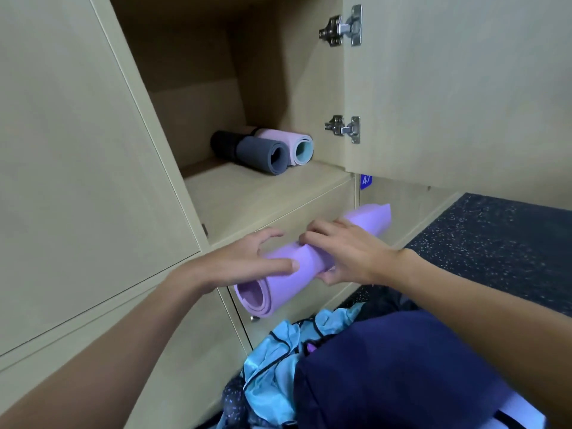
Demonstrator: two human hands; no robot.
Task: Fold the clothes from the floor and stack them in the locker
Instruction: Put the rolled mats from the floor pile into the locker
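Two hands carry one purple roll (280,287) in the air, in front of the lower drawers and just below the open locker (247,193). The left hand (260,258) holds the near part of the roll, with the thumb pressed on the side and the fingers (272,235) bent over the top. The right hand (349,252) holds the middle part, with fingers on top and the thumb under it. Both hands grip it, and neither is nearer in a way that matters.

The long axis of the roll goes from low left, where the open spiral end faces the camera, to upper right. The locker opening lies up and forward from the fingers. In my judgement the roll must be turned, so that one end points into the depth of the shelf.

Inside the locker lie two rolls side by side and touching: a grey roll (263,153) and a pink roll (297,144), which is close to the right wall. Their ends face outward. The shelf to the left of the grey roll is bare, and I think this is the free place. The door (448,88) stands open on the right.

Below the hands, crumpled blue clothes (272,351) lie on the floor (495,243), not yet folded. So part of the task remains.
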